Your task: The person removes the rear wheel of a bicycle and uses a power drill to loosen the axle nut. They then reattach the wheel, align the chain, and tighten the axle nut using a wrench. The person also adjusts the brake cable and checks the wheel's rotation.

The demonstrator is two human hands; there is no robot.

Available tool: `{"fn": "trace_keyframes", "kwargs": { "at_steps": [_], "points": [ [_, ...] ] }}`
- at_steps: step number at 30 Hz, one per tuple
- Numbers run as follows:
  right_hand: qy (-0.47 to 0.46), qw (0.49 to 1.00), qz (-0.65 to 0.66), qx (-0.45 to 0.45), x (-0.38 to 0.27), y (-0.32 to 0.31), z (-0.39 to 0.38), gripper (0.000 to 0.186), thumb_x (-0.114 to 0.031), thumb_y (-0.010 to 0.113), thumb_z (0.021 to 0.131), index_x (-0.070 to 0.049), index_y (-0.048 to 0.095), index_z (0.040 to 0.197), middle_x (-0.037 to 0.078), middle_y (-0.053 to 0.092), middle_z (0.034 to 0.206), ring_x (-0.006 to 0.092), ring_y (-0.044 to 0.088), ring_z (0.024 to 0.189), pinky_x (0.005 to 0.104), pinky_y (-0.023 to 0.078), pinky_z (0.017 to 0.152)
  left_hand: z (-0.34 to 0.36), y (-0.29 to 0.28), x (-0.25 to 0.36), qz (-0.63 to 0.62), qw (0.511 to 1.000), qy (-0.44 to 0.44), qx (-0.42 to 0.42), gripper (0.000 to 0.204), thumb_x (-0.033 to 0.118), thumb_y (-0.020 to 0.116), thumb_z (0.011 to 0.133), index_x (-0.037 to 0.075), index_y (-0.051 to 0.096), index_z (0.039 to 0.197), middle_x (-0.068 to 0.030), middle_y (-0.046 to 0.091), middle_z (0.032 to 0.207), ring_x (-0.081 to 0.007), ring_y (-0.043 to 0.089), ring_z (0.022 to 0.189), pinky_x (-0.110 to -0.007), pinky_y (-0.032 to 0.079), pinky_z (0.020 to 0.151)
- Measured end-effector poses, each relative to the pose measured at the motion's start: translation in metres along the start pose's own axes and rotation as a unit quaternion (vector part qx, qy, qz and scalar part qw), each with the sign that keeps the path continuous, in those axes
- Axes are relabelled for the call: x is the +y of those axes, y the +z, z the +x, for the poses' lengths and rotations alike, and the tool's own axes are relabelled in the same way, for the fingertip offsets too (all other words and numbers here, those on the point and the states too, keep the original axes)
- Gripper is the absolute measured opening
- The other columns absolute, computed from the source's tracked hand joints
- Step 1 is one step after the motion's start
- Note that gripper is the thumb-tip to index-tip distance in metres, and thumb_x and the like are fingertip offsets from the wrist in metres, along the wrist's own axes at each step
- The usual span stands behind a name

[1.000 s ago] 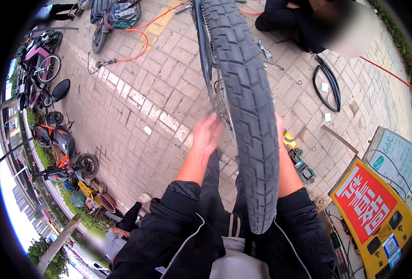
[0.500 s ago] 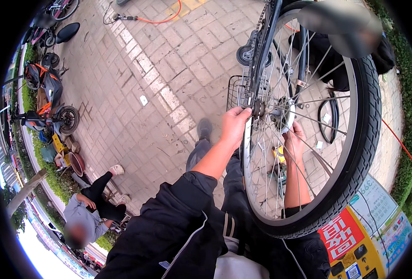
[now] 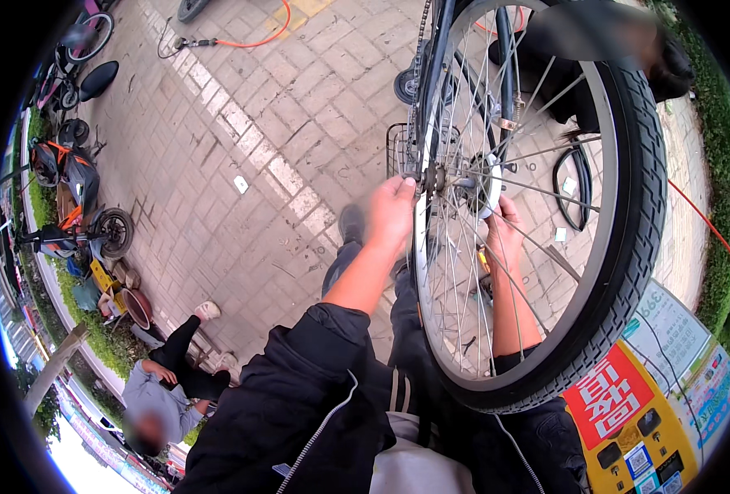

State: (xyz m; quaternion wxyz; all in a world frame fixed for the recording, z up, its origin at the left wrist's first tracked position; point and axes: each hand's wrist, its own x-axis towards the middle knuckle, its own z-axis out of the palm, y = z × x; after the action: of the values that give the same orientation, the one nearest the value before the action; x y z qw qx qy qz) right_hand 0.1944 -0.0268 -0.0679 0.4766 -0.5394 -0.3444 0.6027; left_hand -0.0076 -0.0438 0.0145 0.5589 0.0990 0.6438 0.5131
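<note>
A bicycle wheel [image 3: 636, 165] with a black treaded tyre and silver spokes fills the right of the view, held up in a dark frame [image 3: 429, 74] with a chain. My left hand [image 3: 389, 210] pinches the axle end [image 3: 431, 178] at the left of the hub, thumb against the metal fitting there. My right hand [image 3: 505, 230] is behind the spokes, fingers curled at the lower edge of a pale hub disc [image 3: 488, 198]; what exactly they grip is partly hidden.
One person [image 3: 155, 395] sits at lower left, another in black [image 3: 571, 99] crouches behind the wheel. Scooters [image 3: 72, 198], an orange hose [image 3: 249, 41], a loose black tyre [image 3: 583, 214], a yellow signboard [image 3: 628, 436] and hedges [image 3: 715, 247] are around me on the paving.
The wheel, edge-on a second ago, now shows its spoked side, with both hands at the hub. Since half a second ago, hands and wheel sit slightly higher and further left in view.
</note>
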Motion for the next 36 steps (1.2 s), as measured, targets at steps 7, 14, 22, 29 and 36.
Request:
{"fn": "trace_keyframes", "kwargs": {
  "at_steps": [7, 14, 22, 29, 36],
  "points": [
    [-0.137, 0.978, -0.149, 0.059, -0.039, 0.014, 0.012, 0.018, -0.002, 0.060, 0.083, 0.002, 0.064, 0.100, 0.008, 0.061, 0.092, 0.0184, 0.058, 0.083, 0.0288, 0.046, 0.075, 0.022, 0.018, -0.007, -0.143, 0.988, -0.053, -0.031, 0.017, 0.012, 0.053, 0.094, -0.002, 0.056, 0.101, -0.0071, 0.059, 0.096, -0.0166, 0.058, 0.085, -0.028, 0.048, 0.076],
    [-0.125, 0.983, -0.120, 0.068, -0.052, 0.011, 0.042, 0.017, -0.002, 0.058, 0.083, 0.003, 0.063, 0.099, 0.010, 0.060, 0.090, 0.0197, 0.058, 0.081, 0.0285, 0.046, 0.075, 0.030, 0.052, -0.010, -0.187, 0.979, 0.006, 0.081, 0.019, 0.019, 0.053, 0.094, 0.007, 0.054, 0.108, -0.0074, 0.063, 0.100, -0.0268, 0.061, 0.088, -0.041, 0.051, 0.078],
    [-0.164, 0.967, -0.169, 0.096, -0.066, 0.007, 0.041, 0.014, -0.001, 0.062, 0.081, 0.002, 0.064, 0.095, 0.013, 0.060, 0.085, 0.0277, 0.059, 0.076, 0.0312, 0.047, 0.069, 0.023, 0.063, 0.007, -0.140, 0.990, -0.015, 0.002, 0.024, 0.017, 0.044, 0.097, -0.002, 0.051, 0.111, -0.0136, 0.060, 0.102, -0.0267, 0.059, 0.091, -0.043, 0.050, 0.085],
    [-0.084, 0.990, -0.108, 0.031, -0.061, -0.002, 0.049, 0.024, -0.005, 0.066, 0.081, 0.003, 0.064, 0.103, 0.012, 0.064, 0.095, 0.0229, 0.062, 0.084, 0.0299, 0.048, 0.073, 0.028, 0.055, 0.006, -0.182, 0.983, 0.006, -0.026, 0.025, 0.017, 0.048, 0.096, -0.003, 0.051, 0.111, -0.0160, 0.060, 0.107, -0.0298, 0.060, 0.097, -0.042, 0.052, 0.084],
    [0.057, 0.989, 0.138, -0.011, -0.077, -0.011, 0.023, 0.052, -0.013, 0.064, 0.087, 0.006, 0.044, 0.131, 0.016, 0.054, 0.126, 0.0186, 0.054, 0.113, 0.0289, 0.041, 0.097, 0.040, 0.044, -0.003, -0.204, 0.977, 0.008, -0.061, 0.025, 0.017, 0.045, 0.095, 0.001, 0.052, 0.114, -0.0127, 0.061, 0.111, -0.0279, 0.058, 0.102, -0.044, 0.045, 0.091]
  ]
}}
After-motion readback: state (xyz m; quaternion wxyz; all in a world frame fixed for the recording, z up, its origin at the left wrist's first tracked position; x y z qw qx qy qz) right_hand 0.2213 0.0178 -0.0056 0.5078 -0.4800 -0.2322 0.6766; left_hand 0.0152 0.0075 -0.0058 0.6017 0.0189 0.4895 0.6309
